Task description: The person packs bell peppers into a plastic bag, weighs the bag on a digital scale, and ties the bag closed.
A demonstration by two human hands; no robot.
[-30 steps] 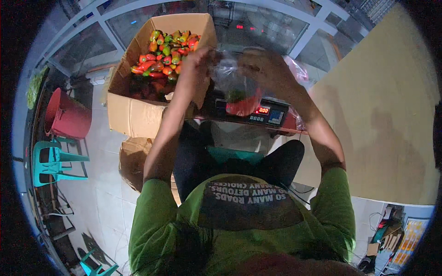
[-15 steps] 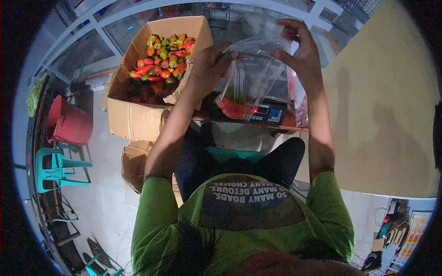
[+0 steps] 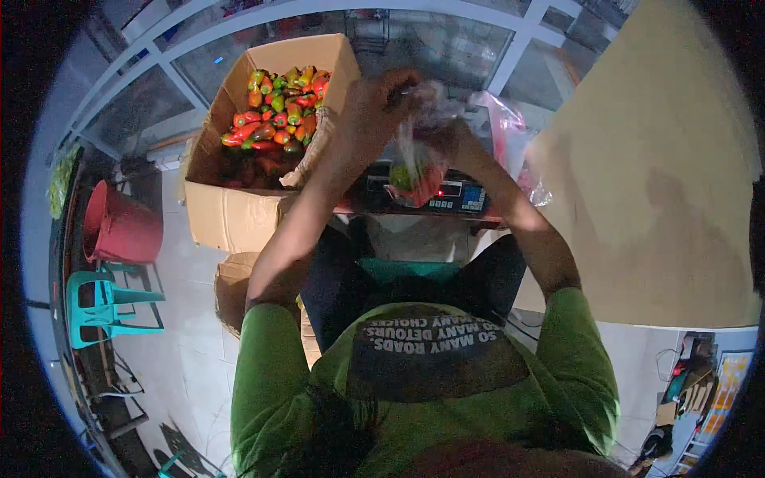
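Note:
A clear plastic bag [image 3: 416, 177] with red and green peppers in its bottom stands at a digital scale [image 3: 473, 199]. Its upper part is gathered together. My left hand [image 3: 389, 95] is closed on the bunched top of the bag. Just below and to the right, my right hand [image 3: 456, 137] closes around the bag's neck; its fingertips are partly hidden in shadow and plastic. Left of the bag, a cardboard box [image 3: 231, 209] holds many red, orange and green peppers [image 3: 280, 102].
More plastic bags [image 3: 510, 127] lie right of the scale, beside a large tan board [image 3: 653, 215]. A smaller cardboard box [image 3: 233, 291] sits on the floor near my left leg. Farther left are a red bin [image 3: 123, 223] and a teal plastic chair [image 3: 100, 307].
My hands were apart, with the bag's mouth spread wide between them. They have come together, and the top of the bag is now bunched up.

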